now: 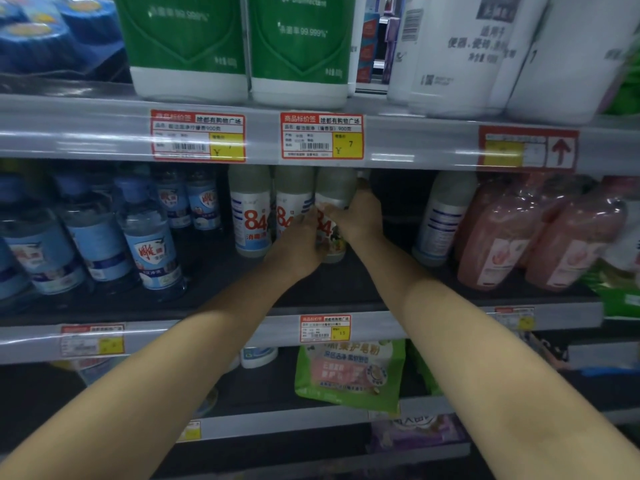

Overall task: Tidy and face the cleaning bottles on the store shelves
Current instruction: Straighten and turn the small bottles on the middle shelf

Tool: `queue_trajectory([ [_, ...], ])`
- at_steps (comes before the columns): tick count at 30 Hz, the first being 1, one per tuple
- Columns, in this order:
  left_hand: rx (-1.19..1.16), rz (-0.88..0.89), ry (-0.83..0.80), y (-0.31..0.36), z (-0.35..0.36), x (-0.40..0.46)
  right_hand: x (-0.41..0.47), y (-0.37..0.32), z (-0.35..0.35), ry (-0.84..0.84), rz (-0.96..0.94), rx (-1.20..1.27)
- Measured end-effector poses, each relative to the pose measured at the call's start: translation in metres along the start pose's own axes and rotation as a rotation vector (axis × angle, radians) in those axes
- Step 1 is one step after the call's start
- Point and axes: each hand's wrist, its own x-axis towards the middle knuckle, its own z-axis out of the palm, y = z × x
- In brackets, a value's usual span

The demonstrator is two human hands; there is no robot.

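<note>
Three white "84" disinfectant bottles stand in a row on the dark middle shelf [207, 271]. The rightmost 84 bottle [334, 192] is held between both hands: my left hand [301, 244] wraps its lower left side, my right hand [360, 220] grips its right side near the shoulder. The middle 84 bottle [292, 199] touches it, and the left 84 bottle [250, 209] stands beside that. A fourth white bottle [443, 216] stands apart to the right, its label turned away, across a dark gap.
Blue detergent bottles [149, 244] crowd the shelf's left; pink shrink-wrapped bottles [540, 237] fill the right. Above, green-and-white jugs [301, 46] and white bottles [457, 53] sit over the price-tag rail [322, 136]. Below lies a green pouch [349, 372].
</note>
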Motion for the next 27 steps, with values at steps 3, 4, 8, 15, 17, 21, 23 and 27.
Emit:
queue_trajectory([
  [3,-0.003,0.038,-0.048,0.002,-0.002,-0.001,0.005,0.002,-0.001,-0.006,0.027,-0.044],
  [4,0.013,0.039,-0.069,0.003,-0.002,-0.002,0.007,0.003,-0.001,-0.011,0.037,-0.060],
  [8,0.039,0.033,-0.131,0.004,0.004,-0.002,0.016,0.006,-0.004,-0.018,0.084,-0.060],
  [15,0.033,0.021,-0.162,0.004,0.006,0.007,0.030,0.015,-0.005,0.005,0.076,-0.045],
  [17,0.032,0.024,-0.163,0.004,0.004,0.010,0.033,0.018,-0.004,-0.005,0.069,-0.049],
  [21,0.052,0.012,-0.164,0.004,0.005,0.015,0.042,0.023,-0.001,-0.021,0.074,-0.077],
  [23,0.054,0.005,-0.173,0.004,0.007,0.017,0.047,0.024,-0.001,-0.036,0.074,-0.070],
  [27,0.066,-0.012,-0.202,0.001,0.015,0.020,0.055,0.029,-0.001,-0.088,0.061,-0.086],
])
